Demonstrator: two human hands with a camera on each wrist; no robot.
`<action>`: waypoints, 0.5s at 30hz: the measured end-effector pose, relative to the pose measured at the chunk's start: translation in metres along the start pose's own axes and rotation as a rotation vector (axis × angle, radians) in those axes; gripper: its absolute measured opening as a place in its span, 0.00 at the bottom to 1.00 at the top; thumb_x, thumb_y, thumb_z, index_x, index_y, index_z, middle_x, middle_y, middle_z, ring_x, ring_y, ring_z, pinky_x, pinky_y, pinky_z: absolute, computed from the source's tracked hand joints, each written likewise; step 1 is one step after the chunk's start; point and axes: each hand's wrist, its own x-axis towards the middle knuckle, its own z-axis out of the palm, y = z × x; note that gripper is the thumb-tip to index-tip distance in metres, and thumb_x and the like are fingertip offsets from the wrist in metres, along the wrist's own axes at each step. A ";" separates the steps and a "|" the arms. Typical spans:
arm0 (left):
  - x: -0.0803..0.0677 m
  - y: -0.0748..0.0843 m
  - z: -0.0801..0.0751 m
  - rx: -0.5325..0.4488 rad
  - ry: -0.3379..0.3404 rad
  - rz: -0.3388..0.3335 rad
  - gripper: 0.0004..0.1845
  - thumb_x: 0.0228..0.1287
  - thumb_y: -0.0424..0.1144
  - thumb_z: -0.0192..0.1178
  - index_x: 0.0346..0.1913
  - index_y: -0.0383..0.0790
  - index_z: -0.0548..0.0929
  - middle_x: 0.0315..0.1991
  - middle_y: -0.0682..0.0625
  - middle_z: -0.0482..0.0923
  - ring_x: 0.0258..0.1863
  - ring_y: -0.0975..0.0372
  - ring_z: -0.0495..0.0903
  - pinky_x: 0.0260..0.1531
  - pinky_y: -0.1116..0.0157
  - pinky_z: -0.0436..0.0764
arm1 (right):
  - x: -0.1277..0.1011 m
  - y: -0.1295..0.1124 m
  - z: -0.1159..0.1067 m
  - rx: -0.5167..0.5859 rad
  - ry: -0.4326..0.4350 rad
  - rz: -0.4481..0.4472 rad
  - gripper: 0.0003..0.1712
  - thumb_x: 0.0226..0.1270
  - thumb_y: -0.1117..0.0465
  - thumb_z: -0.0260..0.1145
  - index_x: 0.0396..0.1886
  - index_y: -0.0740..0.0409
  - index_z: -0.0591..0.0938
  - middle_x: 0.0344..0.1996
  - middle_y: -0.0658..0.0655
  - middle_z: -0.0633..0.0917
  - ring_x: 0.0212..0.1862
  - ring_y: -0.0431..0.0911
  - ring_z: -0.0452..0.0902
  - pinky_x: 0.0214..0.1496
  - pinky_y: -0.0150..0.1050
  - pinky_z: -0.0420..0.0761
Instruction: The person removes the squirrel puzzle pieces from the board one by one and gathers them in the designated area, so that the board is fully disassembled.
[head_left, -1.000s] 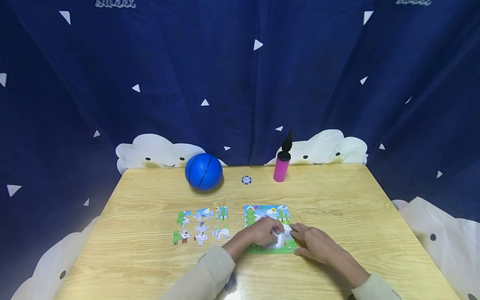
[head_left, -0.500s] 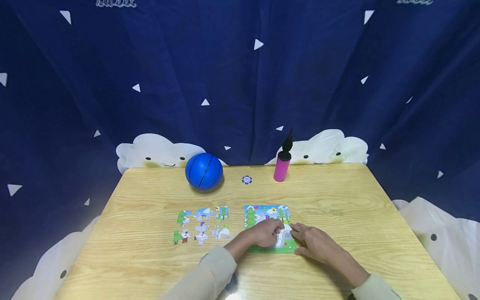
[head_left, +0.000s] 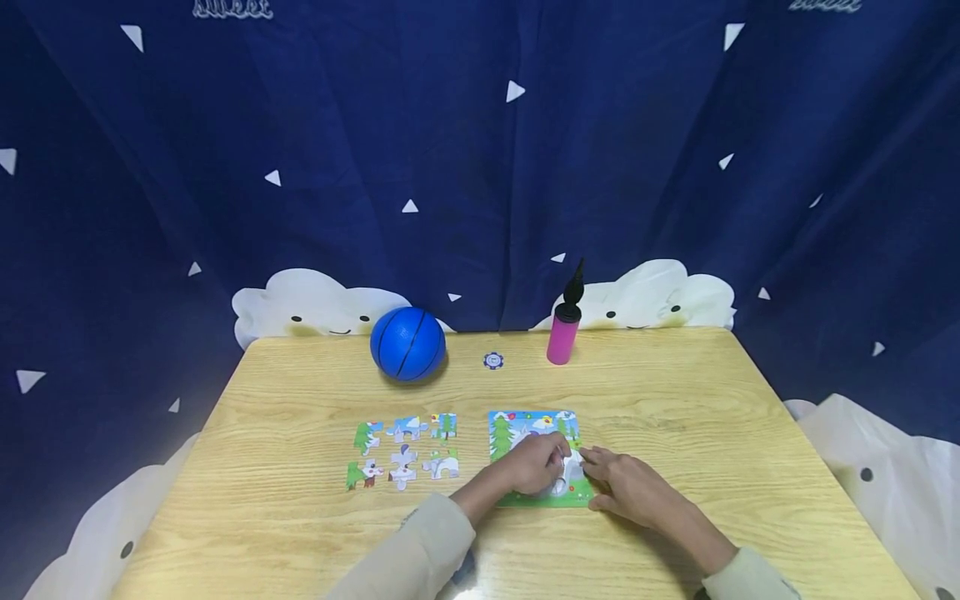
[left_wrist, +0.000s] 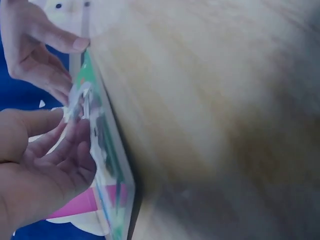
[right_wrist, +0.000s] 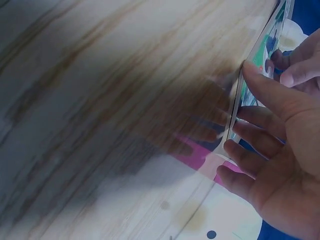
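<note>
A picture puzzle board (head_left: 501, 433) with trees, flowers and green grass lies flat on the table in the head view. Over its middle, my left hand (head_left: 534, 464) curls its fingers and pinches a pale puzzle piece (left_wrist: 75, 109), mostly hidden by the fingertips. My right hand (head_left: 633, 487) lies along the board's right side with straight, spread fingers; its thumb (right_wrist: 252, 70) touches the board's edge in the right wrist view. Left of the board, several loose jigsaw pieces (head_left: 402, 475) sit in two rows.
A blue ball (head_left: 408, 343) stands at the back of the wooden table (head_left: 660, 375). To its right are a small blue-and-white gear-shaped disc (head_left: 492, 360) and a pink hand pump (head_left: 562, 337) with a black nozzle. A dark blue curtain (head_left: 465, 150) hangs behind.
My left hand has shifted slightly over the middle of the board, its fingertips ending a little farther right. The right hand and the loose pieces stay where they were.
</note>
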 end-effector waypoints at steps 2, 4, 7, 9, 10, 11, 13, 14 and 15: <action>0.001 0.000 0.003 -0.006 0.049 0.018 0.06 0.67 0.31 0.53 0.44 0.40 0.77 0.27 0.57 0.76 0.25 0.73 0.69 0.34 0.76 0.71 | 0.000 0.000 0.000 -0.007 0.009 -0.014 0.32 0.49 0.53 0.73 0.51 0.69 0.80 0.58 0.67 0.77 0.58 0.63 0.74 0.56 0.53 0.75; 0.001 0.000 0.006 0.000 0.091 0.045 0.04 0.66 0.32 0.56 0.42 0.41 0.77 0.25 0.58 0.74 0.24 0.74 0.68 0.37 0.74 0.71 | 0.001 0.000 0.000 -0.012 0.015 -0.020 0.32 0.49 0.52 0.73 0.50 0.69 0.81 0.58 0.67 0.77 0.58 0.62 0.74 0.56 0.53 0.76; 0.002 0.001 0.007 0.004 0.124 0.073 0.03 0.65 0.33 0.58 0.39 0.42 0.77 0.24 0.59 0.74 0.23 0.75 0.67 0.41 0.73 0.70 | 0.001 0.000 0.000 -0.014 0.013 -0.020 0.32 0.49 0.52 0.73 0.51 0.69 0.80 0.58 0.67 0.78 0.58 0.62 0.75 0.56 0.53 0.75; 0.002 0.000 0.007 -0.013 0.131 0.082 0.02 0.64 0.33 0.58 0.39 0.42 0.77 0.25 0.58 0.75 0.24 0.75 0.68 0.39 0.74 0.71 | 0.001 0.000 0.000 -0.016 0.007 -0.014 0.33 0.49 0.51 0.73 0.51 0.69 0.80 0.58 0.66 0.77 0.58 0.62 0.74 0.57 0.52 0.75; 0.001 0.000 0.006 -0.032 0.131 0.080 0.02 0.64 0.32 0.58 0.38 0.42 0.77 0.25 0.58 0.76 0.24 0.75 0.68 0.37 0.75 0.71 | 0.001 0.000 0.000 -0.020 0.007 -0.015 0.33 0.49 0.51 0.73 0.51 0.69 0.80 0.58 0.66 0.77 0.58 0.62 0.74 0.57 0.52 0.75; 0.001 0.000 0.005 -0.049 0.130 0.077 0.02 0.65 0.32 0.57 0.38 0.42 0.77 0.26 0.57 0.76 0.25 0.75 0.69 0.34 0.76 0.71 | 0.001 0.000 0.000 -0.023 0.007 -0.014 0.33 0.49 0.51 0.73 0.51 0.69 0.80 0.58 0.66 0.77 0.58 0.62 0.74 0.57 0.52 0.75; 0.000 0.000 0.003 -0.091 0.125 0.069 0.03 0.65 0.31 0.56 0.38 0.41 0.77 0.27 0.56 0.78 0.25 0.75 0.71 0.30 0.78 0.71 | 0.000 0.000 0.000 -0.026 0.009 -0.014 0.33 0.49 0.51 0.73 0.50 0.69 0.80 0.58 0.66 0.77 0.58 0.62 0.74 0.57 0.52 0.75; -0.001 0.000 0.001 -0.104 0.122 0.066 0.03 0.65 0.31 0.56 0.39 0.41 0.77 0.28 0.56 0.78 0.26 0.75 0.71 0.30 0.78 0.71 | 0.000 0.000 0.000 -0.024 0.010 -0.013 0.33 0.49 0.51 0.73 0.50 0.69 0.81 0.58 0.66 0.77 0.58 0.62 0.74 0.57 0.53 0.75; -0.002 0.000 -0.001 -0.124 0.118 0.061 0.03 0.65 0.30 0.56 0.39 0.41 0.77 0.28 0.55 0.78 0.26 0.75 0.72 0.30 0.78 0.72 | 0.000 0.000 0.000 -0.021 0.011 -0.011 0.33 0.49 0.51 0.73 0.51 0.69 0.80 0.58 0.66 0.77 0.58 0.62 0.74 0.57 0.53 0.75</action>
